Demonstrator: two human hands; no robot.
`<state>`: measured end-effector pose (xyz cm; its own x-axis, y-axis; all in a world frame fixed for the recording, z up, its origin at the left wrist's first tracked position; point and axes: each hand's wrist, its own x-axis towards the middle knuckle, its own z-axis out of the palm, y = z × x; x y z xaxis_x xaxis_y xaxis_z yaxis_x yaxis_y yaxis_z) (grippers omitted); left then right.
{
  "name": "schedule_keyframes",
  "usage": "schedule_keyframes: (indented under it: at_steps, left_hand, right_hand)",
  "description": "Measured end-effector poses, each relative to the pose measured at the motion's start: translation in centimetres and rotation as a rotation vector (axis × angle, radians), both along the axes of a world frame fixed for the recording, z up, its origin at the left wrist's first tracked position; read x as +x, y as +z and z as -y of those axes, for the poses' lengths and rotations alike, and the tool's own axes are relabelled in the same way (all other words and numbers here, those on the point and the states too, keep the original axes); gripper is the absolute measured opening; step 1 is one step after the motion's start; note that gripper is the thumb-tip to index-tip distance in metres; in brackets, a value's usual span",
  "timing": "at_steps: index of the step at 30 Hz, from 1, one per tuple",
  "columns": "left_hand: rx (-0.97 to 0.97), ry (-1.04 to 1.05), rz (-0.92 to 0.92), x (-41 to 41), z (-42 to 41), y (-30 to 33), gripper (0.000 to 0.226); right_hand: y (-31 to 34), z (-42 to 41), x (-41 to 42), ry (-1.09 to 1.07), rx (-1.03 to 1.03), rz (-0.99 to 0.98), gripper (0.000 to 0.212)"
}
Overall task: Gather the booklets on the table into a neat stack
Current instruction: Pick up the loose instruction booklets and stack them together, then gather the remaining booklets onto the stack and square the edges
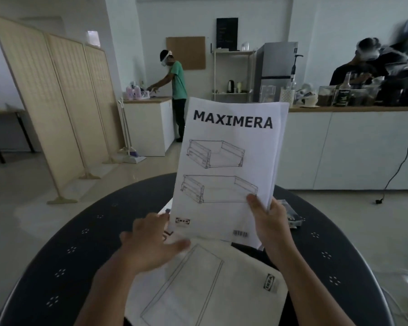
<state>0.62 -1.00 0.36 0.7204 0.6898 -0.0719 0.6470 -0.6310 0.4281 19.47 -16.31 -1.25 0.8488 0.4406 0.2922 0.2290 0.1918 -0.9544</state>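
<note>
My right hand (272, 225) grips the lower right corner of a white booklet (229, 170) titled MAXIMERA, held upright above the round dark table (64, 255); several sheets fan behind its cover. My left hand (149, 243) hovers near the booklet's lower left corner with fingers spread, holding nothing. A second booklet (212, 285) with a line drawing and a logo lies flat on the table under my arms. The edge of another paper (165, 208) peeks out behind my left hand.
A small dark packet (292, 215) lies on the table to the right of my right hand. Beyond the table stand a folding screen (57, 102), a white counter (353, 147) with jars, a fridge, and two people at the counters.
</note>
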Motion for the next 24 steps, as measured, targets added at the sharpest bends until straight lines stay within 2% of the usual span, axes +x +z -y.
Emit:
schedule_keyframes:
  at_steps: [1, 3, 5, 9, 11, 13, 15, 17, 20, 24]
  left_hand:
    - [-0.023, -0.035, -0.183, -0.7, 0.1, 0.1, 0.088]
    - [-0.084, -0.082, -0.311, -1.5, 0.4, 0.4, 0.113]
    - [-0.101, -0.082, -0.255, -1.7, 0.5, 0.6, 0.11]
    - [-0.07, -0.093, -0.171, -1.0, -0.5, -0.1, 0.074]
    - [0.016, -0.016, -0.114, -0.4, -0.8, -0.9, 0.062]
    - [0.145, 0.152, -0.058, 0.0, -1.0, -1.5, 0.06]
    - [0.14, 0.336, -0.037, -0.3, -1.3, -1.4, 0.066]
    - [0.062, 0.438, -0.104, -0.9, -1.8, -1.2, 0.084]
    - [0.012, 0.454, -0.175, -1.6, -2.1, -0.9, 0.11]
    - [-0.019, 0.47, -0.045, -1.3, -2.2, -1.0, 0.113]
  right_hand:
    - [-0.1, 0.0, 0.0, -0.005, -0.005, -0.008, 0.011]
    - [-0.2, -0.1, 0.0, -0.019, -0.014, -0.019, 0.009]
    - [-0.2, -0.1, 0.1, -0.034, -0.02, -0.026, 0.007]
    - [-0.2, 0.1, 0.3, -0.083, -0.024, -0.006, 0.009]
    - [-0.2, 0.2, 0.3, -0.13, -0.033, 0.02, 0.019]
    - [-0.3, 0.3, 0.4, -0.176, -0.015, 0.016, 0.026]
    - [-0.3, 0.3, 0.5, -0.213, 0.0, 0.005, 0.029]
    - [-0.4, 0.4, 0.7, -0.245, 0.019, -0.016, 0.031]
    - [-0.5, 0.5, 0.8, -0.284, 0.038, -0.057, 0.028]
    - [-0.7, 0.4, 0.9, -0.298, 0.031, -0.097, 0.025]
